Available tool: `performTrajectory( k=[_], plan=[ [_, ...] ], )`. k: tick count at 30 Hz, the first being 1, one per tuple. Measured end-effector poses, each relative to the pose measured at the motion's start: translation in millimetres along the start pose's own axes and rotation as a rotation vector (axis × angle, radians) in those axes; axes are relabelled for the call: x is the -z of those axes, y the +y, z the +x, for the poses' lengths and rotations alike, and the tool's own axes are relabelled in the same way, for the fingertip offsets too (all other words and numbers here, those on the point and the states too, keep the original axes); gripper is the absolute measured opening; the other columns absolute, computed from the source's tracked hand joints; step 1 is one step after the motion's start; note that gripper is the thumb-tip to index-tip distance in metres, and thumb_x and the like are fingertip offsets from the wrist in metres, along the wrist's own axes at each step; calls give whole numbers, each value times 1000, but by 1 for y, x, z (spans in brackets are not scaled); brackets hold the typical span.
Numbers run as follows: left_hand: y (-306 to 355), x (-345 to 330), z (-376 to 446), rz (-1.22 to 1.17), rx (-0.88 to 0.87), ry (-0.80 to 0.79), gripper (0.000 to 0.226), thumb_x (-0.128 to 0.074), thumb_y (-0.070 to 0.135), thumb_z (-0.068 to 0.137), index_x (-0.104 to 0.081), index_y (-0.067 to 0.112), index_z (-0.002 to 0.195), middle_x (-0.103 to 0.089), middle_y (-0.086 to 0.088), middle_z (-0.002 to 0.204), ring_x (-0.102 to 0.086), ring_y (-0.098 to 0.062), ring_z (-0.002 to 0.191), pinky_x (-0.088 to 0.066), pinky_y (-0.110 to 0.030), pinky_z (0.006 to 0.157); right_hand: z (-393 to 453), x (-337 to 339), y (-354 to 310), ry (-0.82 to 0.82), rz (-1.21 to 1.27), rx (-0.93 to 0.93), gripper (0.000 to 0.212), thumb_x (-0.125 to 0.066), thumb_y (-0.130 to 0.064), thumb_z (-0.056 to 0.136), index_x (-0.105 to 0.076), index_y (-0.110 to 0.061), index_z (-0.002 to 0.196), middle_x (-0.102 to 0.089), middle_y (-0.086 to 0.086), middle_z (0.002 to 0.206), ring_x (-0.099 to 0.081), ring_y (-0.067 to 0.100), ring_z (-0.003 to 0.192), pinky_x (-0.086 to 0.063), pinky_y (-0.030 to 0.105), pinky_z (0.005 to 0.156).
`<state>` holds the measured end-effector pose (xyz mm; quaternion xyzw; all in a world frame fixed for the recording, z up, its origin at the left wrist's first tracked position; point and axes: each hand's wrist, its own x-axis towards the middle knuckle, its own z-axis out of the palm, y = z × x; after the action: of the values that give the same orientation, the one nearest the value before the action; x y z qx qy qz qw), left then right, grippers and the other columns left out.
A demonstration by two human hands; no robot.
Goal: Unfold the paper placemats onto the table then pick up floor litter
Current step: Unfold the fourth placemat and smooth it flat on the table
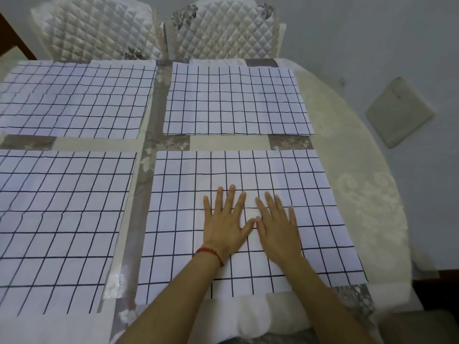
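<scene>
Several white paper placemats with dark grid lines lie flat and unfolded on the table. The near right placemat (273, 175) has both my hands pressed on it. My left hand (224, 219) lies palm down with fingers spread, a red bracelet on its wrist. Beside it my right hand (278, 224) also lies flat with fingers apart, the two thumbs nearly touching. Other placemats lie at the near left (62, 219), far left (74, 100) and far right (236, 100). Neither hand holds anything.
The table (347, 157) wears a cream lace cloth with grey floral strips. Two quilted white chairs (99, 31) (223, 31) stand at the far side. On the grey floor to the right lies a flat pale square piece (400, 112).
</scene>
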<state>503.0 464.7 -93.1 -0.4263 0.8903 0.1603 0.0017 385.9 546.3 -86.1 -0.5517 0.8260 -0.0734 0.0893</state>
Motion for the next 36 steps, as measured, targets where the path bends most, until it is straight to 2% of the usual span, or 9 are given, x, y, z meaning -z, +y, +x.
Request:
performTrajectory(
  k=[3,7,11,13,16,20,26,31,36],
  plan=[
    [-1,-1,1,1,18,0,75,13,69,69,20,35,135,23,6,151,30,-19,136,23,-48,109,0,-7,10,6,41,-53,83,24,-64,74,-1,-31,146,15,-13,148,15,6,140,10,37,115],
    [-3,-3,2,15,71,14,79,15,72,71,19,33,138,27,6,147,28,-17,136,18,-47,112,-2,-6,11,-19,21,-23,80,19,-62,76,-3,-32,146,6,-10,155,11,8,143,11,36,116],
    [-26,4,0,13,136,29,72,-2,64,82,11,28,144,14,6,156,17,-18,143,15,-46,113,-4,-4,11,-22,35,-28,84,22,-64,74,-4,-31,146,1,-7,158,7,12,145,13,35,115],
    [-47,11,-7,2,167,39,75,2,65,79,9,28,144,11,5,157,14,-18,144,13,-46,114,-5,-3,9,-35,11,-48,86,28,-64,72,-1,-30,146,3,-6,158,7,14,145,10,37,116],
    [-67,24,-24,58,224,3,67,-8,59,88,4,26,145,7,-1,158,9,-23,145,4,-50,116,-3,2,3,-120,-74,-142,62,9,-52,89,4,-28,146,7,0,158,7,20,146,7,41,116],
    [-55,42,-50,141,208,-22,60,-25,44,94,-11,15,144,-10,-11,156,-8,-29,144,-15,-50,115,-13,23,-12,-150,-95,-153,55,-18,-39,98,-7,-15,147,-5,11,157,-3,26,145,-2,43,118],
    [-37,65,-101,91,69,-6,46,-37,35,94,-35,16,136,-28,-7,151,-22,-22,141,-20,-42,115,-56,62,-31,-123,108,115,52,-32,-36,97,-23,-14,144,-27,9,152,-23,23,141,-19,38,113],
    [-35,92,-162,-161,86,49,41,-44,34,92,-49,15,129,-48,-9,139,-42,-25,128,-36,-39,106,-114,83,-54,-187,196,115,43,-38,-32,96,-41,-14,135,-36,4,147,-29,19,137,-24,33,109],
    [-38,110,-227,-394,94,69,34,-49,28,92,-56,12,121,-56,-6,130,-49,-20,122,-37,-29,101,-183,103,-67,-140,328,35,38,-42,-33,95,-48,-19,130,-46,-2,140,-40,17,129,-34,33,104]
  ],
)
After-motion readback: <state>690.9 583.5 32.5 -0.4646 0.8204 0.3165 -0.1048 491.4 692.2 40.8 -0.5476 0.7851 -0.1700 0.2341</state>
